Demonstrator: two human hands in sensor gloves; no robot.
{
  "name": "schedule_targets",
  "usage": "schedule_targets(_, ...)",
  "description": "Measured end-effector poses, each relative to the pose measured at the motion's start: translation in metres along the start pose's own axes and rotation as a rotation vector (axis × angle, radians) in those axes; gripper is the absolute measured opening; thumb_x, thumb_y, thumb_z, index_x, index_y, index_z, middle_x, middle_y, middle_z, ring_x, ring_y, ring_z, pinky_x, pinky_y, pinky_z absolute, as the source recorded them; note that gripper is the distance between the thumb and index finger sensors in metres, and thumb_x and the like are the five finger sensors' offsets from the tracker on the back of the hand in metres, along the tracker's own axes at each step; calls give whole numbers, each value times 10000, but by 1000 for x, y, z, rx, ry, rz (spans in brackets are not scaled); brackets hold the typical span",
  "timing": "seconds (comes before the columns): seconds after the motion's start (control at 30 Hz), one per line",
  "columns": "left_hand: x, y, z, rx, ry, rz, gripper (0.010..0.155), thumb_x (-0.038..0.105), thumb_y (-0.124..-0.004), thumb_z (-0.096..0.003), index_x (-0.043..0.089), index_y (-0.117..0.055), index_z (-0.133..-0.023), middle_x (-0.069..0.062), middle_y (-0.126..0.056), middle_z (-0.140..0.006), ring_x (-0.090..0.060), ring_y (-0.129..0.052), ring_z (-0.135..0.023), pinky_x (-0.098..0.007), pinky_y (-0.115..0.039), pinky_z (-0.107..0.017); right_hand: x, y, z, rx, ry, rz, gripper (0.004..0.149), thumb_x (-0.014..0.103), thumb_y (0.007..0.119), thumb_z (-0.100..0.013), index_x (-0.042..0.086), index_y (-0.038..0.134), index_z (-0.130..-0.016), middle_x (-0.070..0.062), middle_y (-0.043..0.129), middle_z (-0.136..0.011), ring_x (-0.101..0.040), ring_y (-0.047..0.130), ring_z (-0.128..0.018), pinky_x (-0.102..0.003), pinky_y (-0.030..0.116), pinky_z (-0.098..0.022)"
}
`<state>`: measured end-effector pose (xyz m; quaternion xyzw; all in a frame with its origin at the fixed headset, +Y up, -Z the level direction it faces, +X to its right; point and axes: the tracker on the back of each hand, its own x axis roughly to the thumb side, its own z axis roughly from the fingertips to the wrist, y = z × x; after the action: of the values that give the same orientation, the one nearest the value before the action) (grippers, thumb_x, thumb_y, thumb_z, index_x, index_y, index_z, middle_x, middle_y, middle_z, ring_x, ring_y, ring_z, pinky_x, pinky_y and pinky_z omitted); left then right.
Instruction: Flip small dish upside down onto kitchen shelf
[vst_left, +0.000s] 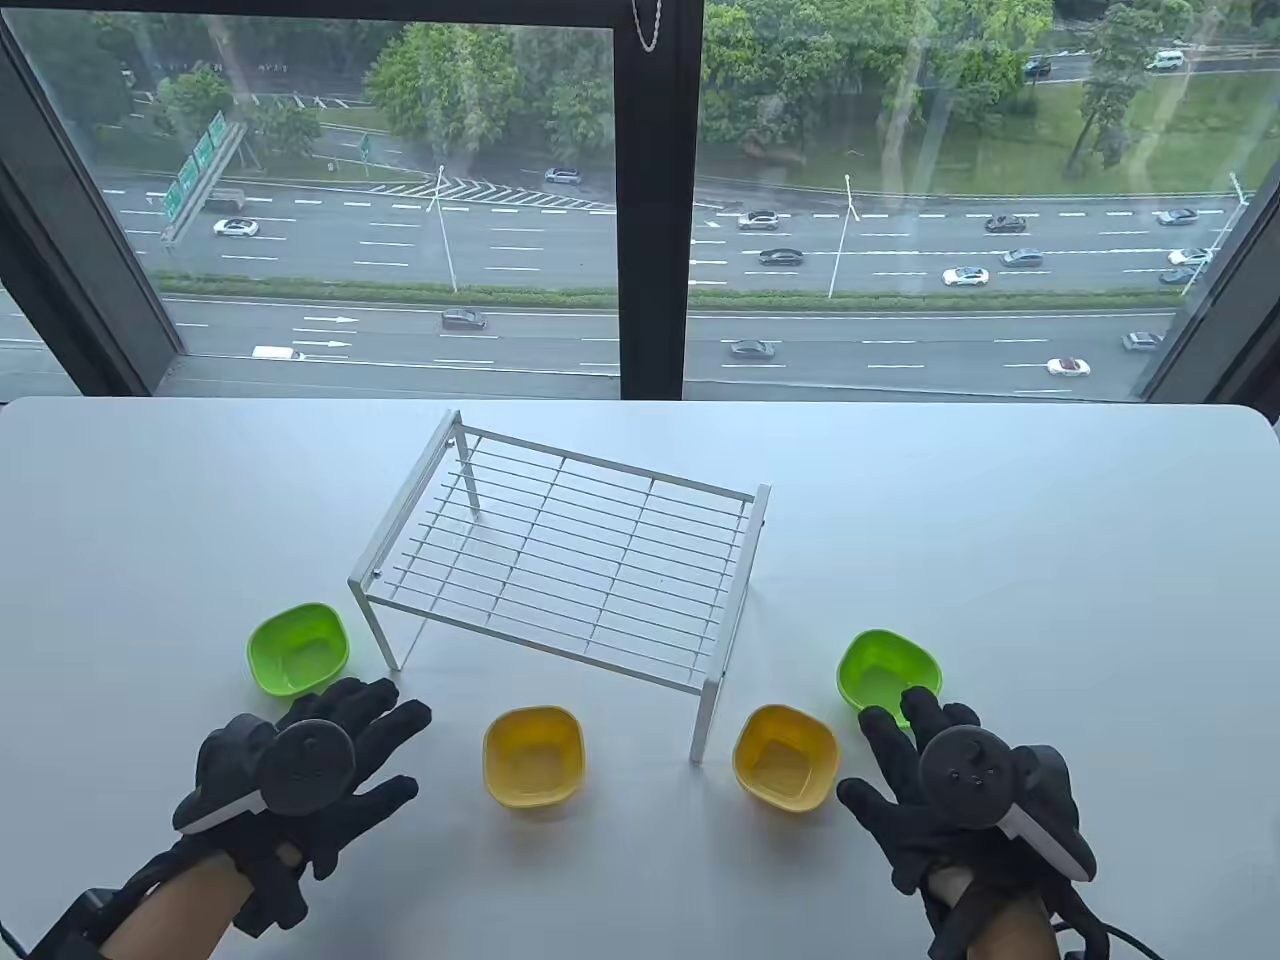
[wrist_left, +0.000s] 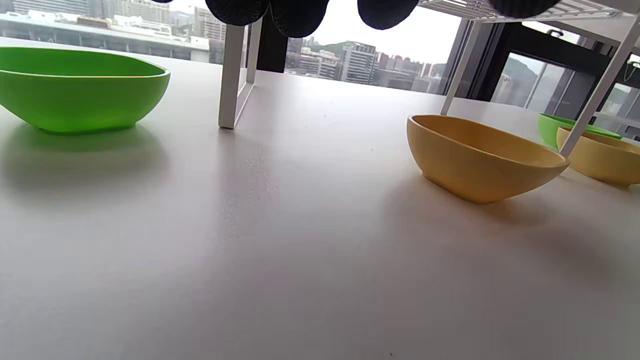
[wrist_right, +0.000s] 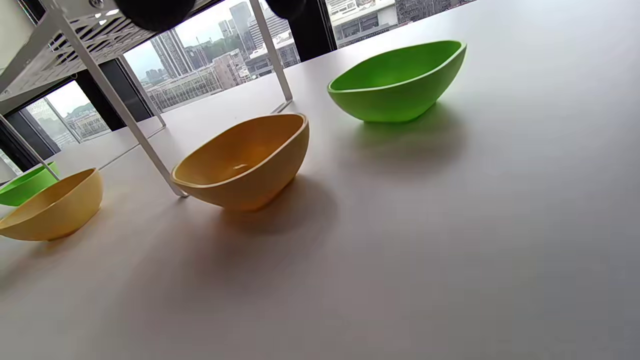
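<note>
A white wire kitchen shelf (vst_left: 560, 560) stands mid-table, its top bare. Four small dishes sit upright on the table in front of it: a green dish (vst_left: 298, 648) at the left, a yellow dish (vst_left: 533, 755), a second yellow dish (vst_left: 786, 755), and a green dish (vst_left: 888, 670) at the right. My left hand (vst_left: 340, 740) hovers open, fingers spread, just in front of the left green dish (wrist_left: 75, 87). My right hand (vst_left: 910, 760) hovers open between the right yellow dish (wrist_right: 245, 160) and the right green dish (wrist_right: 400, 82), fingertips over the green dish's near rim. Neither hand holds anything.
The white table (vst_left: 1050, 560) ends at a window behind the shelf. The shelf's front legs (vst_left: 705, 720) stand between the two yellow dishes and by the left green dish (vst_left: 385, 640).
</note>
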<state>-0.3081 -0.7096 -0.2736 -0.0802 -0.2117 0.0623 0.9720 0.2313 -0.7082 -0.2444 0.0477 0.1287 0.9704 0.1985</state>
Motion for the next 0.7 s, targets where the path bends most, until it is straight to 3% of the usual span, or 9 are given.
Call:
schedule_targets(0.3, 4, -5, -2, 25, -52, -11, 729, 641, -611, -434, 359, -522, -1101, -69, -486, -1217, -429, -490, -1114, -686, -474, -790, -3, -6, 4, -38, 1, -44, 793, 639, 657, -494, 251, 366, -1121, -159, 145, -1190, -515, 161, -1038, -741, 215, -694)
schedule_targets(0.7, 27, -30, -11, -93, -165, -132, 760, 654, -624, -432, 395, -413, -1114, -7, -301, -1249, -433, -324, -1141, -682, -402, -806, -5, -4, -3, -18, 2, -50, 798, 640, 653, -498, 231, 367, -1121, -170, 154, -1188, -515, 167, -1038, -742, 215, -691)
